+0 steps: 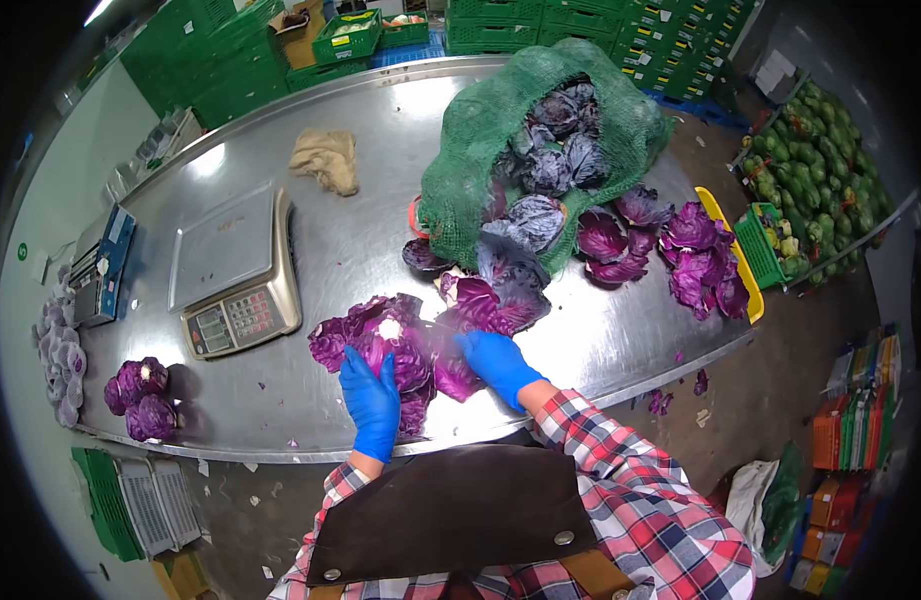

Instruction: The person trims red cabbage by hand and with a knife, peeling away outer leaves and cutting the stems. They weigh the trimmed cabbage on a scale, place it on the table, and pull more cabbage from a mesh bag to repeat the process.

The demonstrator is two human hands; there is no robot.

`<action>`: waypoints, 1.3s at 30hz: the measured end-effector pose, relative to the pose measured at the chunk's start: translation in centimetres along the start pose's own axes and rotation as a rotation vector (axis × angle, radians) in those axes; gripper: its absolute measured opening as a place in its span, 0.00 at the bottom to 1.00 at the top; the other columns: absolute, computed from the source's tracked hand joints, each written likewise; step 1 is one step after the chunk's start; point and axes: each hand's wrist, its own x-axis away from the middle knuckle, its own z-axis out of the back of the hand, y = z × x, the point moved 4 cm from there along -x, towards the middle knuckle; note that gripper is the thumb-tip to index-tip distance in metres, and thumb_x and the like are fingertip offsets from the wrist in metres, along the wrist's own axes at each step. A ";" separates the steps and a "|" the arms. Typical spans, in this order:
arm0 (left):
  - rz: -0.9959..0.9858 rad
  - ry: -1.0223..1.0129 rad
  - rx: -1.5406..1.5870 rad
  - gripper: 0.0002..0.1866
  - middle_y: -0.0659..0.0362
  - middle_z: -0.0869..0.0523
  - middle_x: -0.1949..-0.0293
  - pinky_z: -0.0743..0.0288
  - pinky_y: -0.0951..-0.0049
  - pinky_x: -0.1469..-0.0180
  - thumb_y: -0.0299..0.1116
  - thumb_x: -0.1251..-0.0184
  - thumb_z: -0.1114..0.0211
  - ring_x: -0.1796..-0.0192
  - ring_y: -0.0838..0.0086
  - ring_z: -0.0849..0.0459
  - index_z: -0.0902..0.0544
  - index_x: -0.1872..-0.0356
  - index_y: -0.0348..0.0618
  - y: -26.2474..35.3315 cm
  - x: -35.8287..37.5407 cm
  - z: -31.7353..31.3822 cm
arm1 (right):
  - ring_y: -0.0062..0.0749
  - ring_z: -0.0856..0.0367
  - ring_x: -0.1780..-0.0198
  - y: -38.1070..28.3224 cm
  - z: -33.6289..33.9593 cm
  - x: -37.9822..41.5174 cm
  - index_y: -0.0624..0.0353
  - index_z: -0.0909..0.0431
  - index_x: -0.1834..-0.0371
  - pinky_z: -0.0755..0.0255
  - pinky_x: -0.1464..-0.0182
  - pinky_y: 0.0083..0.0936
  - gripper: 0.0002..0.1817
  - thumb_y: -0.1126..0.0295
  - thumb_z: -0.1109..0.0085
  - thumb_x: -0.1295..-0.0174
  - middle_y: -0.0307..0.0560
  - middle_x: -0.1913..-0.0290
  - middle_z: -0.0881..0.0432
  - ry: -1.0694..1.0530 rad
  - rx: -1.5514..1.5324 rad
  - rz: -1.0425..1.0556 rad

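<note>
My left hand (370, 400), in a blue glove, holds a red cabbage (385, 350) from its near left side. The cut white stem faces up and loose outer leaves spread around it. My right hand (500, 370), also gloved in blue, is closed just right of this cabbage, beside a blurred purple leaf (452, 365). A faint smeared streak runs from its fingers toward the stem; what they grip I cannot make out. Beyond lie more peeled leaves (480, 300) and a green net sack (460, 130), open toward me, with several red cabbages (550, 165) inside.
On the steel table (310, 400) stand a scale (235, 265), a crumpled tan cloth (323, 160) and several trimmed cabbages (145, 395) at left. A yellow-rimmed container (745, 260) with purple leaves sits at the right edge. Green crates (500, 30) are stacked behind.
</note>
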 end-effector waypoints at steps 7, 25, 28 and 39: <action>-0.033 0.101 0.029 0.36 0.35 0.29 0.51 0.33 0.56 0.49 0.44 0.37 0.41 0.51 0.46 0.29 0.42 0.39 0.24 -0.1 0.4 -0.6 | 0.55 0.21 0.63 1.1 -1.2 -0.7 0.59 0.23 0.63 0.29 0.59 0.44 0.24 0.50 0.63 0.33 0.57 0.66 0.19 0.061 -0.072 0.068; 0.056 -0.005 0.419 0.48 0.37 0.41 0.37 0.45 0.56 0.36 0.41 0.51 0.28 0.36 0.47 0.40 0.47 0.35 0.29 -1.8 4.0 0.6 | 0.55 0.30 0.42 -5.8 1.0 -1.0 0.56 0.51 0.30 0.37 0.41 0.37 0.32 0.51 0.61 0.31 0.67 0.43 0.30 -0.162 -0.552 0.131; 0.048 0.036 0.397 0.53 0.37 0.41 0.37 0.43 0.56 0.37 0.49 0.58 0.25 0.36 0.47 0.40 0.45 0.35 0.32 -0.1 1.2 1.9 | 0.58 0.32 0.41 -5.1 -2.3 -2.9 0.56 0.57 0.29 0.39 0.40 0.38 0.33 0.51 0.64 0.31 0.68 0.41 0.33 -0.277 -0.478 0.194; -0.207 -0.071 -0.042 0.51 0.38 0.45 0.35 0.47 0.48 0.38 0.57 0.52 0.34 0.35 0.44 0.44 0.48 0.34 0.34 3.8 3.4 -0.9 | 0.42 0.32 0.38 -5.5 1.0 -0.5 0.63 0.47 0.32 0.40 0.38 0.33 0.31 0.53 0.61 0.31 0.60 0.41 0.30 -0.290 -0.557 -0.074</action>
